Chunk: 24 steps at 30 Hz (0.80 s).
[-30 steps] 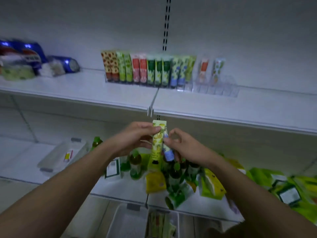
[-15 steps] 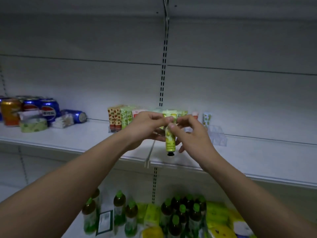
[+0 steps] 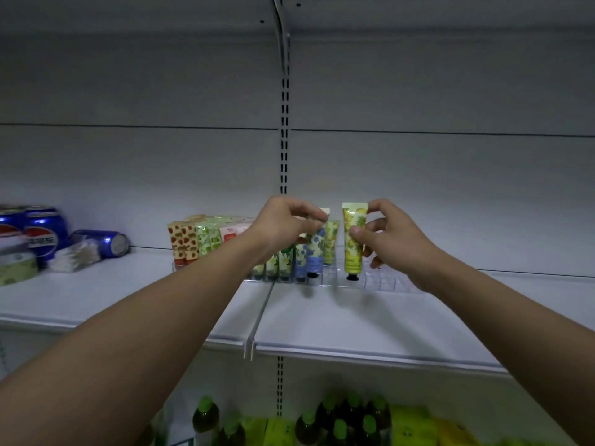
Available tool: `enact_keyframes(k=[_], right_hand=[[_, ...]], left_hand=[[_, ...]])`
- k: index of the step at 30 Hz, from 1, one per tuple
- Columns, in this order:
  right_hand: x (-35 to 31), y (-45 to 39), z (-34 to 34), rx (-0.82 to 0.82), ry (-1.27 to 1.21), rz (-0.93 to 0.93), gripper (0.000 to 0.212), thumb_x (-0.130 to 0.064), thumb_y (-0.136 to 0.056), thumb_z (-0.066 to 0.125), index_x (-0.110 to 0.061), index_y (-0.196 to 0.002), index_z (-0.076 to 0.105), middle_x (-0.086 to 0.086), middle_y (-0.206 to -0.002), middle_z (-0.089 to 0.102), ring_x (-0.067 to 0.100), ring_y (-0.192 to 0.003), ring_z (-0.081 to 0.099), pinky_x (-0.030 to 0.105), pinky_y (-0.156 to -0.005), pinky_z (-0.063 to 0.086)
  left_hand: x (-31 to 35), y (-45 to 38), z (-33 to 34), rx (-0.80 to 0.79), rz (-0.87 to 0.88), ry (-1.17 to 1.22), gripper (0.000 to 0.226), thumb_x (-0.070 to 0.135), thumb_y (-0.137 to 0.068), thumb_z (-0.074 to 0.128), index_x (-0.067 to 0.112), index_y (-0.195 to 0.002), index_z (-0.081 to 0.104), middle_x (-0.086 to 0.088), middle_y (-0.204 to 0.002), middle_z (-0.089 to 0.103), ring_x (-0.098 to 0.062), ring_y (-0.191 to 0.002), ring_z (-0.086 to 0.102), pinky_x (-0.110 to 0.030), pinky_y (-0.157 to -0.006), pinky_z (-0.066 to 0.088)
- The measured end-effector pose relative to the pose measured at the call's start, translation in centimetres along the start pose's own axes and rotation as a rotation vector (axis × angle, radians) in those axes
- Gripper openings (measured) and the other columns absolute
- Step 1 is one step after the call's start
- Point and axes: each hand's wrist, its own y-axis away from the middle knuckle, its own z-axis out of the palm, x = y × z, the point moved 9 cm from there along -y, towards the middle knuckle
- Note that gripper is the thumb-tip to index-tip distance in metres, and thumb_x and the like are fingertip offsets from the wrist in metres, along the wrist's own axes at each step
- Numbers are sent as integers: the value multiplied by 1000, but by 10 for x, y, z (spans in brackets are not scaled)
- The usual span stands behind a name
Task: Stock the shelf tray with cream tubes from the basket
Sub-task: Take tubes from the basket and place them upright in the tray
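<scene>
Behind left hand (image 3: 283, 225), blue tube (image 3: 315, 252) top hidden.

We read the Pepsi globe logo on the blue cans (image 3: 42, 233) at the left of the shelf; lettering under it is blurred. The cream tubes (image 3: 206, 239) in the tray carry print too small to read. Same for the yellow tube (image 3: 352, 243) and the blue tube (image 3: 317, 252).
</scene>
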Motion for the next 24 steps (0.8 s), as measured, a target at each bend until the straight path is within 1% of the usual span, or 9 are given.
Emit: enact_keyframes(k=[4, 5, 7, 9, 12, 15, 19, 22, 24], right_hand=[[18, -22, -8, -6, 69, 12, 18, -16, -94, 62, -22, -106, 50, 8, -84, 64, 9, -56, 61, 21, -47, 49], [21, -26, -9, -11, 90, 9, 14, -17, -95, 61, -23, -101, 50, 8, -83, 65, 10, -56, 62, 24, -48, 51], [26, -35, -10, -22, 101, -1, 9, -19, -97, 57, -22, -97, 49, 9, -83, 65, 14, -59, 63, 27, -49, 52], [29, -44, -10, -28, 103, -5, 7, -19, -98, 55, -20, -95, 49, 9, -83, 65, 16, -61, 65, 25, -47, 51], [36, -52, -9, -32, 130, 8, 6, -18, -99, 53, -17, -98, 48, 9, -83, 64, 18, -63, 66, 28, -49, 53], [45, -55, -3, -37, 144, 35, 8, -18, -99, 52, -13, -102, 46, 12, -86, 63, 23, -68, 67, 39, -58, 56], [50, -55, 4, -61, 168, 38, 9, -14, -100, 51, -16, -107, 46, 13, -88, 65, 20, -66, 65, 27, -50, 53], [48, -56, 6, -66, 198, 35, 9, -10, -99, 52, -16, -104, 48, 16, -87, 67, 21, -65, 65, 27, -48, 52], [42, -60, 2, -38, 217, 22, 9, -6, -97, 54, -14, -95, 51, 17, -83, 66, 24, -65, 65, 29, -48, 54]], left_hand=[[-10, -25, 11, 34, 34, -176, 32, 2, -82, 72, 22, -106, 67, -9, -103, 59, -28, -84, 68, -38, -69, 61], [-11, -32, 12, 48, 49, -235, 35, 3, -82, 73, 24, -110, 66, -8, -105, 58, -27, -84, 68, -37, -70, 61], [-12, -42, 14, 84, 102, -369, 36, 7, -81, 75, 23, -112, 68, -2, -107, 61, -18, -86, 65, -26, -69, 58], [-15, -50, 15, 113, 143, -496, 33, 10, -79, 77, 21, -109, 71, 4, -103, 63, -10, -87, 59, -18, -69, 47], [-24, -55, 17, 139, 149, -523, 32, 12, -78, 78, 20, -108, 71, 6, -100, 63, -6, -81, 57, -15, -68, 46], [-32, -57, 23, 117, 139, -549, 35, 9, -77, 79, 16, -110, 70, -1, -108, 67, -12, -93, 61, -26, -83, 53], [-43, -57, 30, 100, 118, -639, 40, 11, -81, 76, 14, -119, 67, -7, -120, 66, -20, -105, 62, -30, -96, 49], [-38, -51, 33, 123, 167, -826, 48, 15, -86, 71, 17, -131, 57, -7, -129, 58, -24, -117, 52, -37, -101, 45], [-23, -37, 33, 188, 268, -897, 50, 18, -88, 66, 20, -136, 52, -4, -131, 52, -23, -122, 43, -38, -100, 41]])
